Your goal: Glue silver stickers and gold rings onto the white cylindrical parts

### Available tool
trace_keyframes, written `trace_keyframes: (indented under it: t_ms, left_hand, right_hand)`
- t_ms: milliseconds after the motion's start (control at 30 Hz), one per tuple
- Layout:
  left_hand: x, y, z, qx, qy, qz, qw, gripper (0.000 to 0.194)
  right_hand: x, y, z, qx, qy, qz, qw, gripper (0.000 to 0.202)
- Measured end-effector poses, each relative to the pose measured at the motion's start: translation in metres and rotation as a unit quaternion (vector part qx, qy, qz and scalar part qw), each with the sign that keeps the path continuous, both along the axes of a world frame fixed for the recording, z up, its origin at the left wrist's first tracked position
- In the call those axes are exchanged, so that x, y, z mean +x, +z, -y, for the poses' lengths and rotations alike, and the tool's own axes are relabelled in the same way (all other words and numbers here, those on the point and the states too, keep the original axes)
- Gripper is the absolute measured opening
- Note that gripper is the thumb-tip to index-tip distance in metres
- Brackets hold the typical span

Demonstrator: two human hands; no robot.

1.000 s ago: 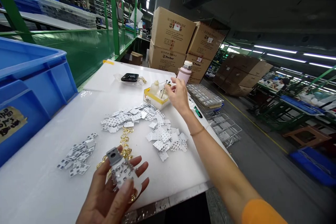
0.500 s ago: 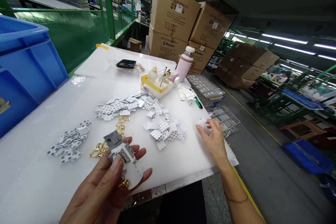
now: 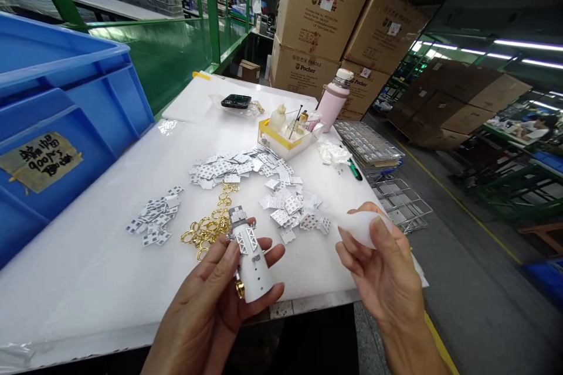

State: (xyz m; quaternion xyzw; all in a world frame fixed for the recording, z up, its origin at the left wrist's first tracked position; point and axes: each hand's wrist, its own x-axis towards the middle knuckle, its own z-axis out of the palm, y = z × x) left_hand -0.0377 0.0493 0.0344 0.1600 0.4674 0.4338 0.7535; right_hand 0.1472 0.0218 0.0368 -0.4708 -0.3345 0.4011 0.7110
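A white cone-shaped model piece (image 3: pixel 255 274) with grey lattice parts and a gold fitting rests in my left hand (image 3: pixel 220 290), thumb and fingers around it. My right hand (image 3: pixel 389 263) pinches a smooth white rounded piece (image 3: pixel 363 228) above the table's right side. Just beyond my left hand lie gold rings (image 3: pixel 206 229). Flat silver-grey plates with dark squares form a long pile (image 3: pixel 229 167), a pile nearer the right hand (image 3: pixel 292 205) and a smaller left pile (image 3: pixel 156 217).
A blue crate (image 3: pixel 65 129) stands at the left. Farther back are a yellow-edged tray (image 3: pixel 285 146) with bottles, a pink flask (image 3: pixel 333 102), a black object (image 3: pixel 236 101), crumpled tissue (image 3: pixel 333 153) and a green-handled tool (image 3: pixel 354 170). Stacked cartons (image 3: pixel 321 12) rise behind.
My right hand has lifted the white rounded piece off the table and turned palm inward. The model in my left hand now stands more upright and shows its white side. The view has shifted left.
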Motion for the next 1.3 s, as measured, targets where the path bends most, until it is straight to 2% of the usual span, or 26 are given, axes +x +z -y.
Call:
trace_keyframes:
  t_ms: [167,400,567,733,1300]
  left_hand:
    - [0.002,0.003,0.003,-0.013,-0.005,0.020,1.000,0.022]
    - [0.004,0.002,0.003,-0.015,-0.006,0.033,0.999,0.034]
    - [0.005,0.001,0.004,-0.017,-0.015,0.047,0.999,0.043]
    - [0.007,0.002,0.005,0.004,-0.020,0.050,0.999,0.040]
    - [0.006,-0.002,0.005,-0.011,-0.009,0.058,0.998,0.046]
  right_hand:
    - [-0.017,0.008,-0.002,0.041,-0.014,0.036,0.998,0.018]
    - [-0.031,0.006,0.002,0.088,-0.134,0.193,0.968,0.024]
    - [-0.034,0.002,0.005,0.085,-0.137,0.220,0.962,0.019]
    - [-0.035,0.002,0.003,0.085,-0.131,0.224,0.962,0.018]
    - [-0.036,0.002,0.001,0.105,-0.137,0.269,0.948,0.014]
